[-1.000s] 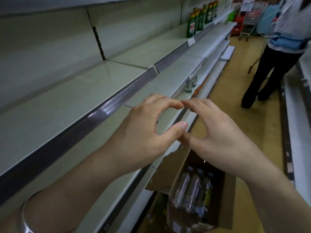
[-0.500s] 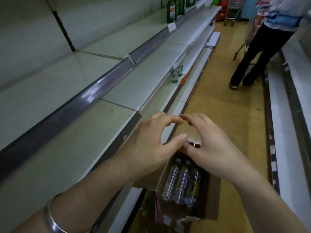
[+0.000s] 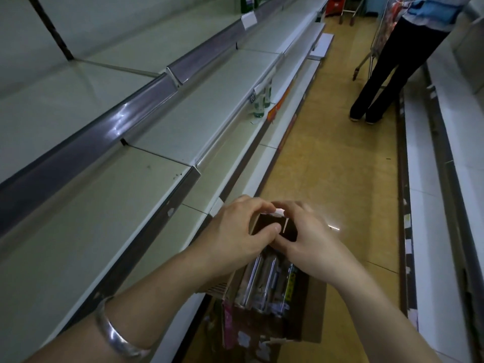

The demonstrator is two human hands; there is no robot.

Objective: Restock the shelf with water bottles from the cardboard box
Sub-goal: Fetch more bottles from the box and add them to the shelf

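Two bare hands over open brown cardboard box (image 3: 309,320) below long pale metal shelf (image 3: 162,142). Left hand (image 3: 235,237), right hand (image 3: 311,242): fingers curled, grasp unclear. Clear plastic water bottles (image 3: 264,279) inside box: likely heavy, slick; grip mid-body.

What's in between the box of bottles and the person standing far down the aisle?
Only bare yellow floor lies between the cardboard box and the standing person, as the head view shows.
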